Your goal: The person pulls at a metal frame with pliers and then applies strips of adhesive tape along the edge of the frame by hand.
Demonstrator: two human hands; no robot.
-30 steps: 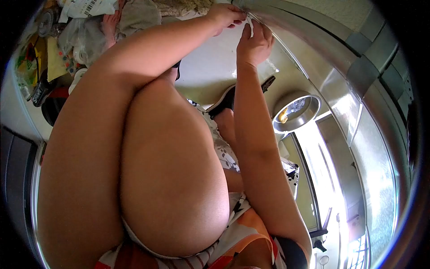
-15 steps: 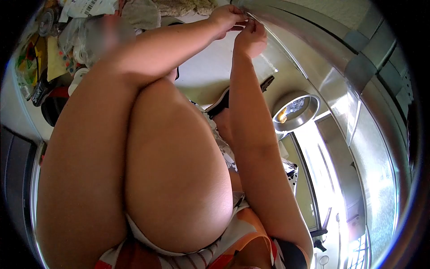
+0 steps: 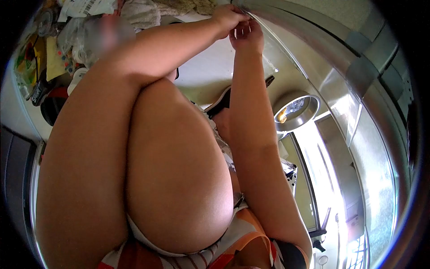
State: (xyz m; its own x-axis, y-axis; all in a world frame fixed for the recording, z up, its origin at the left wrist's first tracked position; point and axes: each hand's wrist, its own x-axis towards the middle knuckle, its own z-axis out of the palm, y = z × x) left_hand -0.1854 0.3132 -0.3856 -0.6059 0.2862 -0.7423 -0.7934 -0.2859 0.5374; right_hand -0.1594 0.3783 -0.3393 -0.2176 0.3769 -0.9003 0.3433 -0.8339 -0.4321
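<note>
My left hand (image 3: 227,20) is at the top, by the upper end of a thin pale strip (image 3: 280,49) that runs along a shiny metal panel. Its thumb and fingers are pinched together there, and whatever lies between them is too small to make out. Just below, my right hand (image 3: 249,36) has its fingers curled and bent in, their tips close to the left fingertips and the same strip. I cannot see clearly what the right fingers grip. Behind both hands is a smooth white surface (image 3: 201,54).
At the right stands a round steel bowl (image 3: 309,114) with something clear and something yellow-orange inside. A dark sandal (image 3: 219,103) shows beyond my right forearm. Plastic bags (image 3: 71,38), a white package (image 3: 89,6) and cloths (image 3: 141,13) are heaped at upper left. A metal rail (image 3: 331,54) curves along the right.
My right hand has turned at the wrist and shifted slightly down and left, its fingers now bent inward. My left hand stays almost in place at the strip's upper end.
</note>
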